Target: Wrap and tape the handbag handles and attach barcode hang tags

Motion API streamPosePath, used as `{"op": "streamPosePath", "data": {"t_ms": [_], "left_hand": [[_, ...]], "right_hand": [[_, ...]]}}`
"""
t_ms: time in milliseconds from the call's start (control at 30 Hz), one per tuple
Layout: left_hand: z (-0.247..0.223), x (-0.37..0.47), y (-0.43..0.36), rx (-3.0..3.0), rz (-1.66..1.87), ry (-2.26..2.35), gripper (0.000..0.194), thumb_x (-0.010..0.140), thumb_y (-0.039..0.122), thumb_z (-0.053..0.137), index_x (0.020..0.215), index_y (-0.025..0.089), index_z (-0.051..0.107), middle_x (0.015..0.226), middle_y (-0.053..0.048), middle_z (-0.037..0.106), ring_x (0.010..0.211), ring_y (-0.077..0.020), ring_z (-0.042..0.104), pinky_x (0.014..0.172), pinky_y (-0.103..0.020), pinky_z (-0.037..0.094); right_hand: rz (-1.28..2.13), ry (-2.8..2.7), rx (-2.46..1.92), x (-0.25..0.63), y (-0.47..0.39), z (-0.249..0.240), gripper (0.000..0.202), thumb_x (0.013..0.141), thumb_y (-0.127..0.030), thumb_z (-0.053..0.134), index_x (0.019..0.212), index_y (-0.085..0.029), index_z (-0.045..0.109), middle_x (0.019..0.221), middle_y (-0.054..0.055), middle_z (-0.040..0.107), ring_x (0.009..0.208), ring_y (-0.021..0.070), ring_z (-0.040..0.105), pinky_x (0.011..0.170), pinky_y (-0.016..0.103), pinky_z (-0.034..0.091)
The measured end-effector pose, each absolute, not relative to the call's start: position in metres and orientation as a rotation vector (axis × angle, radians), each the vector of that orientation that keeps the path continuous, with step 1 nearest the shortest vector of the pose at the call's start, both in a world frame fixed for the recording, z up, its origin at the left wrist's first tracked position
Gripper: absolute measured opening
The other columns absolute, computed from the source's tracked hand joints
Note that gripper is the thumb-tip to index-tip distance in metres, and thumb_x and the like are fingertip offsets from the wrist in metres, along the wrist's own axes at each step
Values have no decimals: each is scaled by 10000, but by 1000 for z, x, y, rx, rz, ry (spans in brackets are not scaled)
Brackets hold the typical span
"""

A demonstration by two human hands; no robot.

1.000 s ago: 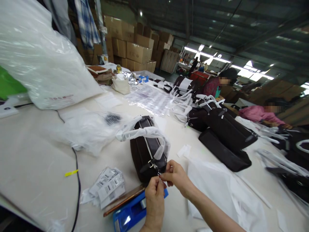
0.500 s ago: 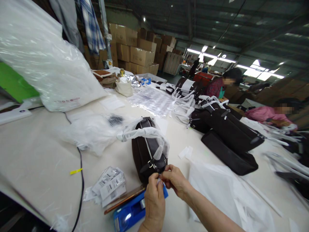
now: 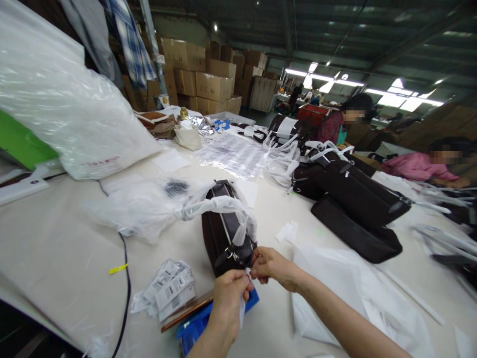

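pinching at the zipper end of the dark bag (image 3: 227, 233), centre-low in frame: right hand (image 3: 274, 266) clamped on the hardware, left hand (image 3: 229, 298) closed on a white paper strip (image 3: 243, 303). handles already wrapped; zipper-pull wrap looks unfinished. label stack (image 3: 167, 291) lower left.

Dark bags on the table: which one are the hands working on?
The small dark bag standing nearest the camera, its handle wrapped in white plastic. The left hand and right hand meet at its near end; the other dark bags lie untouched further right.
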State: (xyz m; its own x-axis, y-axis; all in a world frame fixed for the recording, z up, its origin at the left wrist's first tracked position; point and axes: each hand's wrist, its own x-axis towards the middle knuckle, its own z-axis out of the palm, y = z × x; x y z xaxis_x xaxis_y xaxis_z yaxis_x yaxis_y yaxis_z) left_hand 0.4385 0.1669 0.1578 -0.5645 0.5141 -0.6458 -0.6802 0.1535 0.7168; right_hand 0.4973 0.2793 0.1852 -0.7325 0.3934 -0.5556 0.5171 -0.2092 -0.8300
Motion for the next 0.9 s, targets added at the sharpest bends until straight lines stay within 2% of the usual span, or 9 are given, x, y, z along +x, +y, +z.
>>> {"op": "streamPosePath", "data": {"t_ms": [300, 467, 733, 900], "left_hand": [[162, 430, 171, -352, 1498, 1278, 289, 743, -48, 434, 519, 93, 549, 361, 5, 496, 300, -33, 387, 367, -144, 257], [159, 425, 170, -408, 1391, 1145, 273, 781, -15, 427, 555, 99, 530, 371, 15, 485, 285, -39, 362, 354, -156, 243], [159, 420, 170, -539, 1274, 1004, 244, 837, 39, 400, 627, 96, 509, 393, 35, 472, 284, -20, 359, 360, -138, 252], [163, 422, 167, -610, 1266, 950, 202, 869, 90, 411, 691, 101, 507, 431, 40, 489, 295, -12, 382, 369, -127, 281]], "right_hand": [[-1732, 2251, 1050, 497, 282, 185, 216, 549, -13, 518, 672, -182, 465, 488, -72, 526, 416, 89, 469, 435, 212, 311], [-1728, 2413, 1064, 504, 275, 178, 220, 612, -1, 487, 698, -199, 444, 562, -55, 522, 518, 107, 472, 527, 237, 318], [-2209, 2222, 1055, 509, 261, 144, 166, 659, -134, 475, 799, -205, 420, 630, -53, 516, 545, 106, 495, 543, 241, 395], [-2870, 1559, 1097, 509, 249, 133, 288, 594, -214, 665, 802, -182, 468, 547, -67, 548, 474, 81, 475, 507, 220, 347]]}}
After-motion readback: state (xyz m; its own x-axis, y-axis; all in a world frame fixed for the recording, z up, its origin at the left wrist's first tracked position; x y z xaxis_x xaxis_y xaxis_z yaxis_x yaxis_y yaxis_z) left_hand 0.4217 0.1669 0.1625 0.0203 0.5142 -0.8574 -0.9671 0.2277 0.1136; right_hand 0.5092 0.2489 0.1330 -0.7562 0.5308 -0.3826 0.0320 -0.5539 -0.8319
